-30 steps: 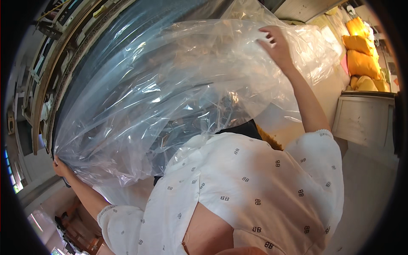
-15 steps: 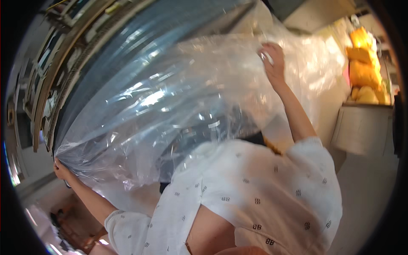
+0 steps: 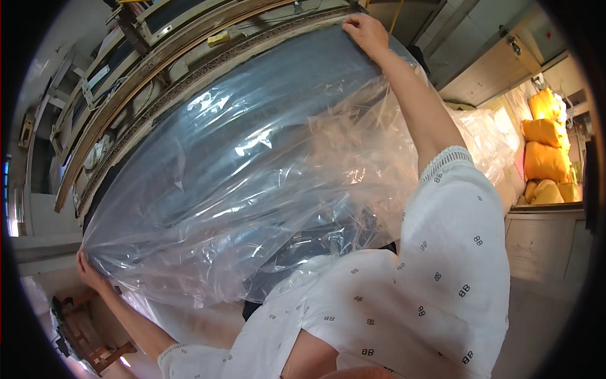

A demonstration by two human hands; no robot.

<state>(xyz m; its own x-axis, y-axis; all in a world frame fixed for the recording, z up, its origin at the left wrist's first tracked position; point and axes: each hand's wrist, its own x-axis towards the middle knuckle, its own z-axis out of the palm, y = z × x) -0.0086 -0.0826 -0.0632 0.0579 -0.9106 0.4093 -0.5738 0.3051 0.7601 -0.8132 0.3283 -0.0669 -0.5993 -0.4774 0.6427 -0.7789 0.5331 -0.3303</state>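
A large clear plastic sheet (image 3: 252, 151) spreads over a dark surface in front of me, with creases and bright glints across it. My left hand (image 3: 91, 273) pinches its bunched-up left corner, where folds fan out from the fingers. With the arm stretched far forward, my right hand (image 3: 368, 36) has its fingers closed at the sheet's far edge, near the wooden edge of the surface. Crumpled plastic (image 3: 483, 132) trails off to the right. The near part of the sheet hangs in loose folds against my white shirt.
Long wooden rails (image 3: 113, 120) curve along the far left side, with a small yellow block (image 3: 218, 39) between them. Yellow bundles (image 3: 544, 161) are stacked on a pale cabinet (image 3: 544, 237) at right. A wooden stand (image 3: 95, 331) is on the floor at lower left.
My right hand has moved forward and to the left, from above the sheet's middle to its far edge. The sheet now lies flatter there. My left hand keeps its corner.
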